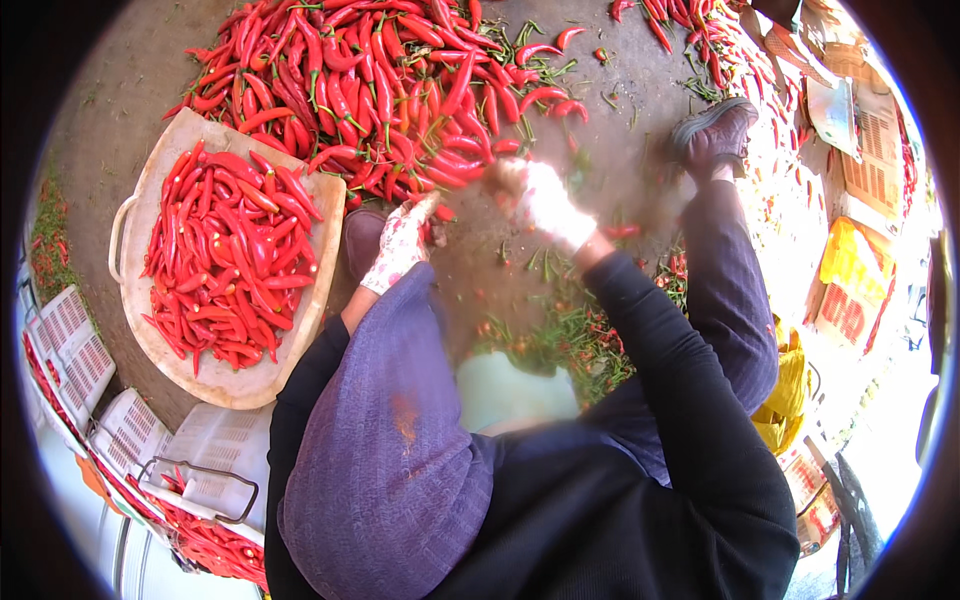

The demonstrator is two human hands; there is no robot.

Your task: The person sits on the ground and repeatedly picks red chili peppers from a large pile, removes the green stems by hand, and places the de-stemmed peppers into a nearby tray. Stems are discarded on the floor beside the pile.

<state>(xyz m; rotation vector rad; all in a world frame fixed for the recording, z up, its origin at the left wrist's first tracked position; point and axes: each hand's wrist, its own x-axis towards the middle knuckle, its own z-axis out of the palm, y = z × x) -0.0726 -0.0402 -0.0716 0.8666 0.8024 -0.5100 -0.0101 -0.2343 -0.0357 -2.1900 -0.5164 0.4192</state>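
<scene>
My left hand (403,244), in a patterned fabric glove, is curled around a red chili pepper (444,213) at the near edge of a large heap of red chili peppers (360,82). My right hand (541,201), in a similar glove, is blurred and overexposed; whether it holds anything cannot be made out. It is above the floor, just right of the heap. Left of my left hand stands a pale plastic scoop-shaped basket (142,315) with a side handle. Destemmed-looking red peppers (232,259) fill its middle.
Green stems and pepper scraps (585,345) litter the floor between my legs. White crates (131,431) line the lower left, some with peppers. At right are more scattered peppers (787,187), an orange crate (862,300) and a yellow bag (784,386). Part of another person's foot (799,56) shows upper right.
</scene>
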